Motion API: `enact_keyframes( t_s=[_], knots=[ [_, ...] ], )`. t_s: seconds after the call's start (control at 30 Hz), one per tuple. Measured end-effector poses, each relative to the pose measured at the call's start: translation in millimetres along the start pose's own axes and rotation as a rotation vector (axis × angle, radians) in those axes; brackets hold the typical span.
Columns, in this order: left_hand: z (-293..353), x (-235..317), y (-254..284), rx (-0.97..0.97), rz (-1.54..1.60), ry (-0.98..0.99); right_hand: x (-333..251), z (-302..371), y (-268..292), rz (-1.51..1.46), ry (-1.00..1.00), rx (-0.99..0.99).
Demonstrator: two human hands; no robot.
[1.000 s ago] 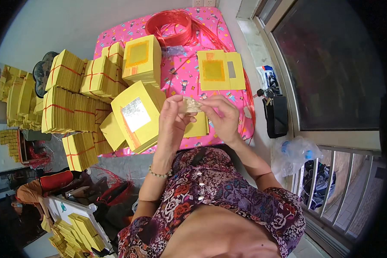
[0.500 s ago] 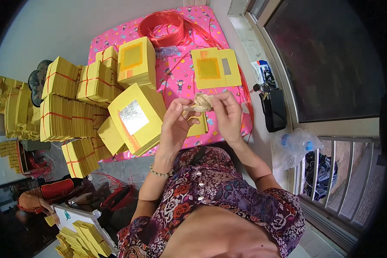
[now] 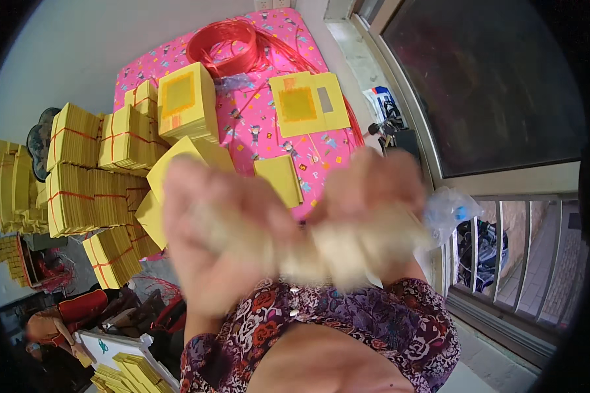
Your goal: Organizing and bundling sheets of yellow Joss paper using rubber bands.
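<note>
Both my hands are raised close in front of me and smeared by motion. Between them stretches a crumpled, soft cream-coloured piece (image 3: 347,252), too blurred to tell its kind. My left hand (image 3: 210,223) is closed around one end of it. At the other end, my right hand (image 3: 373,183) grips it with bent fingers. Beyond my hands, a small yellow paper stack (image 3: 278,180) lies on the pink patterned table (image 3: 242,141). Flat yellow sheets with an orange-edged square and a grey patch (image 3: 311,105) lie farther back.
Yellow paper bundles (image 3: 78,190) tied with red string are piled on the left. A red strap coil (image 3: 223,49) lies at the back. A clear plastic bag (image 3: 449,213) hangs by the window bars (image 3: 498,262). Another person (image 3: 56,327) bends over a white table at lower left.
Both hands have come up nearer to me and moved apart, stretching the cream piece between them. The whole view has shifted slightly, and the small yellow stack is now more exposed.
</note>
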State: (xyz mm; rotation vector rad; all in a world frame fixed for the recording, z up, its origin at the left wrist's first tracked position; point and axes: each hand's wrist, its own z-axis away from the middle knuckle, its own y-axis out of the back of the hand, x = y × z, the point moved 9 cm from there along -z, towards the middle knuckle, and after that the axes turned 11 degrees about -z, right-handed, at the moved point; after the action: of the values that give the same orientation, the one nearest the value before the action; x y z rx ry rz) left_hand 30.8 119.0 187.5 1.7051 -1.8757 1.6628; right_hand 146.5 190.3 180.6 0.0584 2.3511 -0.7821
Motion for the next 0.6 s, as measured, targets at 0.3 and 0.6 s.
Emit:
enact_keyframes(
  t_s=[0.3,0.6],
  knots=[
    [36.4,46.3,-43.4,0.065,-0.045,-0.189,-22.9,5.3,-69.6,-0.298,0.200,0.574],
    [56.7,61.3,-62.4,-0.052,-0.108,-0.425,-29.4,4.5,-91.4,-0.452,0.346,0.460]
  ],
)
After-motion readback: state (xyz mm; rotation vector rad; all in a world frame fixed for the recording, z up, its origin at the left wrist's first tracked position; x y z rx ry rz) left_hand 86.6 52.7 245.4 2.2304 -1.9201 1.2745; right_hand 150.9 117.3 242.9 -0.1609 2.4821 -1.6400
